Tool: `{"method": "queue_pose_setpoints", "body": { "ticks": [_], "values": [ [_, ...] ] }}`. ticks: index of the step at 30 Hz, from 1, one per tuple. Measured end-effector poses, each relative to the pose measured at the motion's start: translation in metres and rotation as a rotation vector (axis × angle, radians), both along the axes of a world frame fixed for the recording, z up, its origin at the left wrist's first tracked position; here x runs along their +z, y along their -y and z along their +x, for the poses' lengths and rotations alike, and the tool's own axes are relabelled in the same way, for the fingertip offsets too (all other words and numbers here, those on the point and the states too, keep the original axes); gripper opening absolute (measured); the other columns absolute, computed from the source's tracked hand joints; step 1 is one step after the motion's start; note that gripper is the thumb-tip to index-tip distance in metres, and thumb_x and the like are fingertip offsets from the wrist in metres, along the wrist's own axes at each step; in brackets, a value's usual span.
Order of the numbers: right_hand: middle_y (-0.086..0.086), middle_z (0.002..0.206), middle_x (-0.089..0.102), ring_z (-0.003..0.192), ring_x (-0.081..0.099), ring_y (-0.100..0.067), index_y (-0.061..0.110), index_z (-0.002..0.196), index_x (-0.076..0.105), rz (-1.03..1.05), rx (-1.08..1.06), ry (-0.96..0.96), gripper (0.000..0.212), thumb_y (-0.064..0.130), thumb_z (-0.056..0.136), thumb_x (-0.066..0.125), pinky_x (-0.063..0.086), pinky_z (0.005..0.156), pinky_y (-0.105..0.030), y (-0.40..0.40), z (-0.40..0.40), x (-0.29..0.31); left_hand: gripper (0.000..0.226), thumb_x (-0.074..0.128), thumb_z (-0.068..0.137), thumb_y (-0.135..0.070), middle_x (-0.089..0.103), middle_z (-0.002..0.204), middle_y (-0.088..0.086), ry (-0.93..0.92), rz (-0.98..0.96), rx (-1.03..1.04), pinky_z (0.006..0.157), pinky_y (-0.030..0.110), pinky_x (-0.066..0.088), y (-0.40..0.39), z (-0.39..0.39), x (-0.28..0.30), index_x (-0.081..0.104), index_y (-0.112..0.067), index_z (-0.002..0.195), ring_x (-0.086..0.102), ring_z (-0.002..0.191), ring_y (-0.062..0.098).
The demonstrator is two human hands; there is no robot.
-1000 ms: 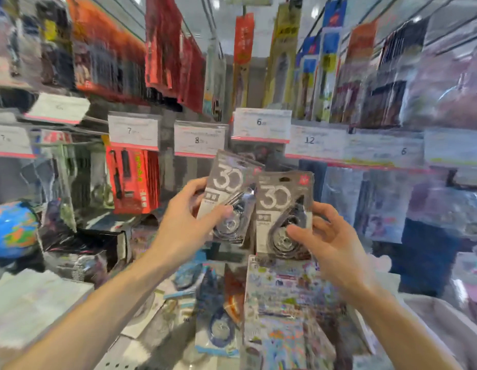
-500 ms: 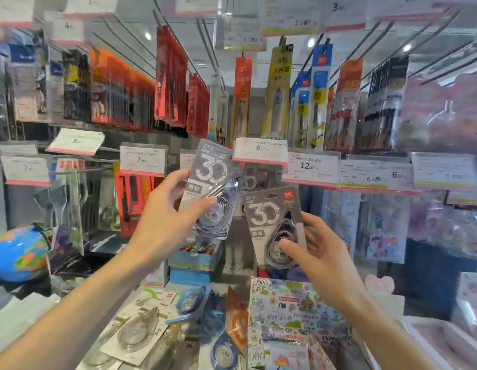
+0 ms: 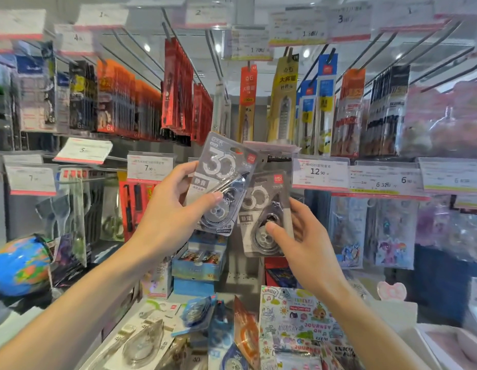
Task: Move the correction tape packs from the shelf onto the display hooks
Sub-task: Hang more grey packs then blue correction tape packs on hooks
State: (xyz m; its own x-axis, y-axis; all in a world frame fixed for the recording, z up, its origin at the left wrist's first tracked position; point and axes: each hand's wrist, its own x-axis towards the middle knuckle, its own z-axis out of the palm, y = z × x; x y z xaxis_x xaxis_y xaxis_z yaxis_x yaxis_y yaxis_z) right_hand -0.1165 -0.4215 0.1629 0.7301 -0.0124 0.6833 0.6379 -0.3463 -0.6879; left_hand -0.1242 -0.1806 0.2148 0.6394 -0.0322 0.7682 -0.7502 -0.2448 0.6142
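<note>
Left hand [image 3: 169, 218] is gripping one grey correction tape pack [image 3: 222, 182], tilted right, thumb across its blister, while right hand [image 3: 306, 240] is pinching a second pack [image 3: 266, 213] just beside and lower, both raised before the price tags [image 3: 320, 173], more packs lying on the shelf [image 3: 141, 343] below.

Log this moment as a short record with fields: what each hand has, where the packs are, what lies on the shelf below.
left hand: grips the left grey pack, tilted, thumb across its blister
right hand: pinches the right grey pack at its lower part
pack position: both raised in front of the price tags, the left one overlapping the right one's edge
on a hook: cannot tell for either pack
shelf below: clear correction tape packs lying flat beside a sticker book
</note>
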Motion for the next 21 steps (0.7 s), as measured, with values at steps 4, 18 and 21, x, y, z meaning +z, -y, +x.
{"method": "queue_pose_setpoints", "body": {
  "ticks": [4, 18, 21],
  "values": [
    [0.026, 0.129, 0.066, 0.122, 0.062, 0.004, 0.044, 0.148, 0.045, 0.029, 0.0, -0.003, 0.057, 0.041, 0.096, 0.069, 0.05, 0.103, -0.025, -0.005, 0.004, -0.001, 0.044, 0.077, 0.092, -0.023, 0.077, 0.113, -0.02, 0.001, 0.002, -0.014, 0.094, 0.036, 0.055, -0.002, 0.003, 0.0, 0.057, -0.048, 0.122, 0.074, 0.102, 0.003],
    [0.043, 0.108, 0.069, 0.106, 0.066, 0.017, 0.051, 0.128, 0.049, 0.107, -0.021, -0.042, 0.043, 0.041, 0.093, 0.074, 0.055, 0.082, -0.009, 0.001, 0.013, -0.001, 0.051, 0.077, 0.083, -0.037, 0.077, 0.114, -0.018, -0.034, -0.013, -0.015, 0.095, 0.043, 0.056, -0.004, 0.011, -0.004, 0.055, -0.048, 0.127, 0.076, 0.101, 0.007],
    [0.017, 0.112, 0.076, 0.105, 0.073, 0.0, 0.042, 0.144, 0.046, 0.125, -0.059, -0.042, 0.057, 0.043, 0.094, 0.072, 0.059, 0.081, -0.021, -0.002, 0.015, -0.002, 0.051, 0.077, 0.082, -0.038, 0.077, 0.115, -0.018, -0.041, -0.004, -0.007, 0.097, 0.043, 0.055, -0.007, 0.013, -0.006, 0.055, -0.048, 0.127, 0.075, 0.103, 0.006]
  ]
}}
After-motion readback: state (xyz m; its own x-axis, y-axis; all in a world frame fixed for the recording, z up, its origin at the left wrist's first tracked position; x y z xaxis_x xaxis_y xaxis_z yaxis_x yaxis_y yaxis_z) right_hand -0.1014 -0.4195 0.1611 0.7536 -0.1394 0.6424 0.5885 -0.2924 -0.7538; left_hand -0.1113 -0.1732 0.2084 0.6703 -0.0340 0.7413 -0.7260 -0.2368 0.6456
